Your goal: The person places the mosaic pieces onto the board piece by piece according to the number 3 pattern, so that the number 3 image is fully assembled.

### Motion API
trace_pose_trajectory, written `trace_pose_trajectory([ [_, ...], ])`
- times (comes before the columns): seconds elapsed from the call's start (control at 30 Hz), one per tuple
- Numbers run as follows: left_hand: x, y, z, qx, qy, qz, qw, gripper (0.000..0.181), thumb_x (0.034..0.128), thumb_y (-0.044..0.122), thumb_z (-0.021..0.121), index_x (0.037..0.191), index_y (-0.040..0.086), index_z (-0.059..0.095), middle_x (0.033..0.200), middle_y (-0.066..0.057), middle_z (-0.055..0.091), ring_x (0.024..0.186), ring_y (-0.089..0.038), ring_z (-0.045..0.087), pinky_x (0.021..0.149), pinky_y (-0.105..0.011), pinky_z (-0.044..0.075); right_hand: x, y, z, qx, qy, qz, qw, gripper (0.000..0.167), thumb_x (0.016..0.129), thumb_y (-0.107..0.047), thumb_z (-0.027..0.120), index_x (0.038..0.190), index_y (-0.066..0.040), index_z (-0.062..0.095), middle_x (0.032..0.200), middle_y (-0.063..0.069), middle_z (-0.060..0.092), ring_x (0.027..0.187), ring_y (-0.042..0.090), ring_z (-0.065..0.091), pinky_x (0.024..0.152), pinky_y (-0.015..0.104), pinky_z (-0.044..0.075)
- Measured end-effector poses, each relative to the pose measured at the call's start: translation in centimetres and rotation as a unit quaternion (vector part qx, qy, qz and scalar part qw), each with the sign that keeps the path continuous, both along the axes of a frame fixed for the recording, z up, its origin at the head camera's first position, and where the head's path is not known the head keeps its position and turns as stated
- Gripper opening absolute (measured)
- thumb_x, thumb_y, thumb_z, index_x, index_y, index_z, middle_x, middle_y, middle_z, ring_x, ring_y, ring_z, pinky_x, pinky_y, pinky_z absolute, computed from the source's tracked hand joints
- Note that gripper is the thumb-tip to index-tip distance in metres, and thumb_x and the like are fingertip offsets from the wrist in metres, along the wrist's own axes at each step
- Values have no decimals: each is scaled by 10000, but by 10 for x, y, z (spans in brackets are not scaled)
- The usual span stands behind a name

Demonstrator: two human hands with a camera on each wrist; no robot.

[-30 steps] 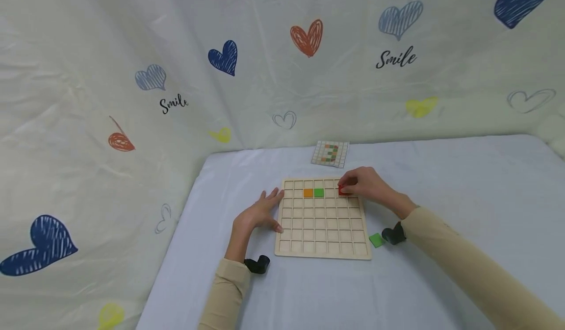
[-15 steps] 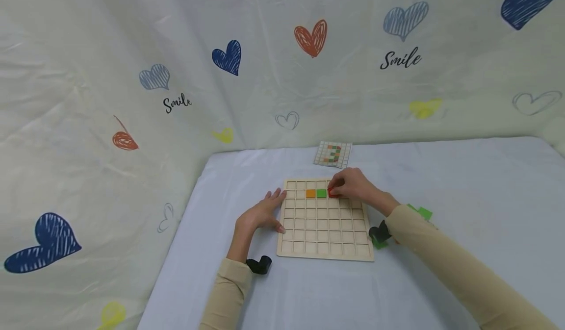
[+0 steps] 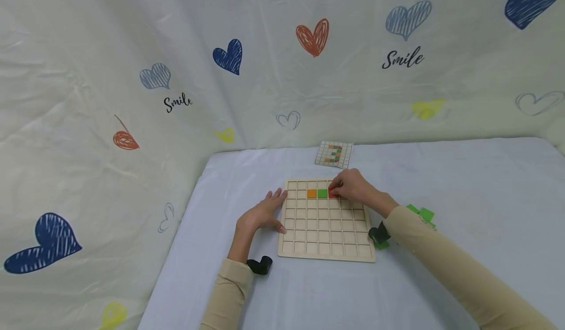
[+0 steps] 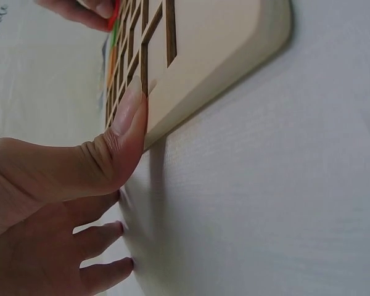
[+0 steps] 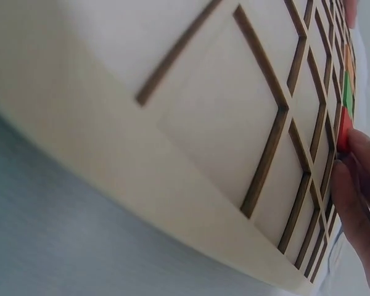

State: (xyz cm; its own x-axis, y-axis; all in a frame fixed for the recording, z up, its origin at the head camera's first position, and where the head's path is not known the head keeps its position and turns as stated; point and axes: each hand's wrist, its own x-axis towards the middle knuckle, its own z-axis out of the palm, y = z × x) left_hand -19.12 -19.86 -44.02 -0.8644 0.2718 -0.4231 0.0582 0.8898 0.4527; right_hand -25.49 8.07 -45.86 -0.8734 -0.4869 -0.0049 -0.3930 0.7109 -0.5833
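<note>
A wooden grid board (image 3: 315, 225) lies flat, with an orange tile (image 3: 312, 193) and a green tile (image 3: 322, 193) side by side in its second row. Directly right of the green one, my right hand (image 3: 356, 187) pinches a red tile (image 3: 331, 193) at the board; in the right wrist view, thumb and fingers (image 5: 359, 145) are on the red tile (image 5: 343, 131). My left hand (image 3: 260, 215) is spread against the board's left edge, its thumb (image 4: 128, 111) touching the rim in the left wrist view.
A printed card (image 3: 334, 154) with a coloured grid pattern lies behind the board. Several green tiles (image 3: 426, 215) are to the right, partly behind my right sleeve, and another green tile (image 3: 382, 245) lies by the board's lower right edge. A patterned cloth (image 3: 247, 89) hangs behind.
My right hand has moved left along the second row with the red tile, to beside the green tile. My left hand has stayed at the board's edge.
</note>
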Motion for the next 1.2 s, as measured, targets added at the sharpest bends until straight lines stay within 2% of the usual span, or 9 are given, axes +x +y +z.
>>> trace_pose_trajectory([
  [0.27,0,1,1,-123,-15,-26,9999,1117,761,114,899,1653,151,227,1735,-52,104,1613,-304,42,1287,-522,154,0,1,-2,-65,-86,-155,9998,100,917,-32,725,947,-20,819,966,116,794,927,257,697,804,396,584],
  [0.5,-2,1,0,-92,-25,-23,10000,1114,757,104,901,1651,153,236,1737,-53,114,1613,-308,42,1286,-529,153,6,14,7,-157,-93,35,9998,102,934,-55,724,993,-24,801,974,92,787,889,216,690,808,403,583],
  [0.7,-3,-2,-2,0,-26,-15,10000,1122,744,117,912,1648,139,247,1736,-65,118,1611,-321,45,1280,-542,164,13,32,13,-253,8,302,9992,110,936,-34,708,999,-27,798,944,69,785,863,200,699,779,396,586],
  [0.83,-2,-2,-2,17,-22,11,10000,1126,741,124,914,1648,143,246,1736,-63,117,1612,-320,45,1280,-545,160,20,45,13,-181,-36,266,9995,116,934,-41,711,1012,-30,796,970,60,785,891,201,698,800,392,587],
  [1.0,-2,-2,-2,15,28,-10,10000,1130,736,135,918,1647,143,249,1736,-62,121,1611,-321,52,1279,-546,163,29,61,15,-95,7,285,9995,114,920,-30,720,1010,-25,791,951,48,782,845,177,691,738,320,571],
  [1.2,-1,-2,-2,38,16,-22,10000,1129,740,133,917,1648,138,246,1736,-65,117,1611,-321,52,1279,-540,169,44,80,17,17,-20,427,9991,126,889,-33,765,1013,-30,785,946,27,771,824,151,678,744,319,594],
])
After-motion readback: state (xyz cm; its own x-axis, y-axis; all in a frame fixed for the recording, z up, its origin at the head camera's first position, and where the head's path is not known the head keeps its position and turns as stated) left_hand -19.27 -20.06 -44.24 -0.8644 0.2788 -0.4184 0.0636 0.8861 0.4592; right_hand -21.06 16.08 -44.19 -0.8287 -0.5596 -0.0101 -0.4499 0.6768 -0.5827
